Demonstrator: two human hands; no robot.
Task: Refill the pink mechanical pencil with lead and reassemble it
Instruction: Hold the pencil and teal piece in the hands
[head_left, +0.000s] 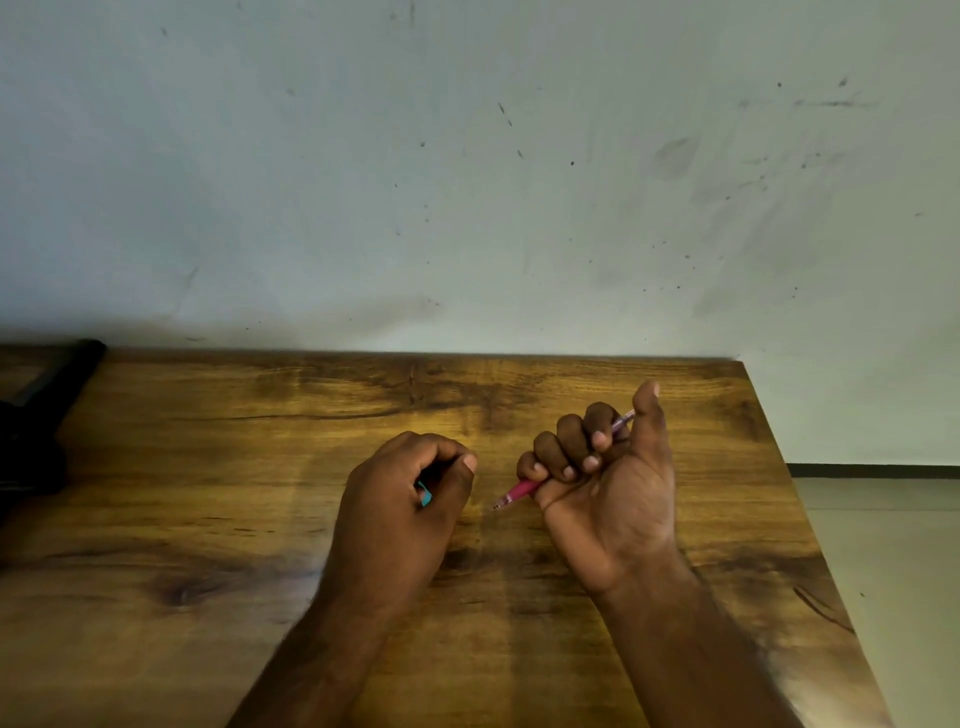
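My right hand (605, 478) is curled round the pink mechanical pencil (522, 490), palm turned up, thumb raised. The pencil's clear tip points down-left toward the table, and its rear end pokes out by the thumb. My left hand (410, 493) rests on the wooden table (208, 467) to the left of the pencil tip, fingers curled round a small teal object (425, 493), mostly hidden inside the fist. The two hands are a short gap apart.
A black object (41, 410) lies at the table's far left edge. The table's right edge (810, 519) drops to a pale floor. A stained grey wall stands right behind the table.
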